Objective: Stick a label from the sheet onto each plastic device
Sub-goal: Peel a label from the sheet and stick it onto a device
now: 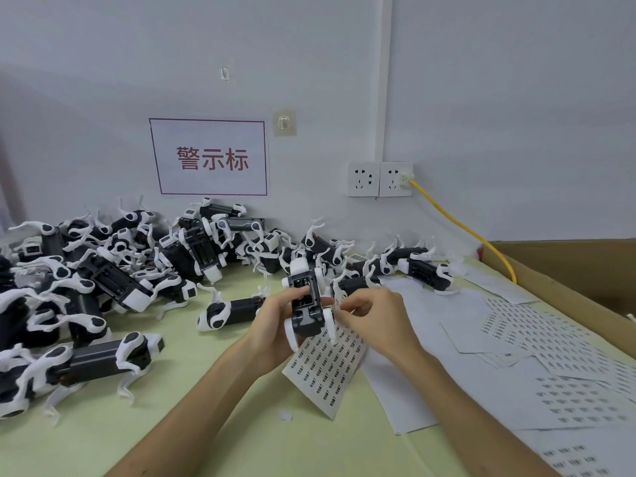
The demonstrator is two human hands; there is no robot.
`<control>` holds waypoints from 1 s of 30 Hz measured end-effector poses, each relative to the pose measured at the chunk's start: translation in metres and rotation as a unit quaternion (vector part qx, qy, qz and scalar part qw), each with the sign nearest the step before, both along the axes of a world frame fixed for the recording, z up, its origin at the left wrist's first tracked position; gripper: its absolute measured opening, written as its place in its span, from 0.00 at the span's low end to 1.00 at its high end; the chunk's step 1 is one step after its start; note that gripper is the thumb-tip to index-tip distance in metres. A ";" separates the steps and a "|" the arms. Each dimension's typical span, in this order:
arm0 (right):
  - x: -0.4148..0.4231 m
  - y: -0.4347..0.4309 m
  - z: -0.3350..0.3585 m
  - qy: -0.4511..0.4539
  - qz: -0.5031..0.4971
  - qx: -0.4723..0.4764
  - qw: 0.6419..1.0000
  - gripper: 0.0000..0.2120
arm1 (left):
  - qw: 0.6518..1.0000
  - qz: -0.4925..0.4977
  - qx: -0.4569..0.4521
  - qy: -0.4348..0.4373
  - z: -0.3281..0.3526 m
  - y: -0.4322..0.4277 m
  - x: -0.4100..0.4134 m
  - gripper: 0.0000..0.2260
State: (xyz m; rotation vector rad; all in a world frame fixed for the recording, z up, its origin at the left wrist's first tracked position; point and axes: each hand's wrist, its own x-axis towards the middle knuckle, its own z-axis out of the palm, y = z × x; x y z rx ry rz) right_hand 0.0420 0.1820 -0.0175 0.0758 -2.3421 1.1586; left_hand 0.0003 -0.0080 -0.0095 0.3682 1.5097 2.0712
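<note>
Black-and-white plastic dog-shaped device: gripped by left hand. Right hand, at its 3 o'clock: fingertips pinched, contents indiscernible. White printed label sheet: 6 o'clock.

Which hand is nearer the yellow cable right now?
Right. The right hand is beside the held device, below-left of the yellow cable and apart from it; the left hand grips the device farther left.
</note>
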 end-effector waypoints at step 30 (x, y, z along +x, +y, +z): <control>-0.003 0.004 0.004 -0.050 -0.005 -0.021 0.999 0.08 | 0.998 0.007 -0.056 0.029 0.000 -0.001 -0.002 0.17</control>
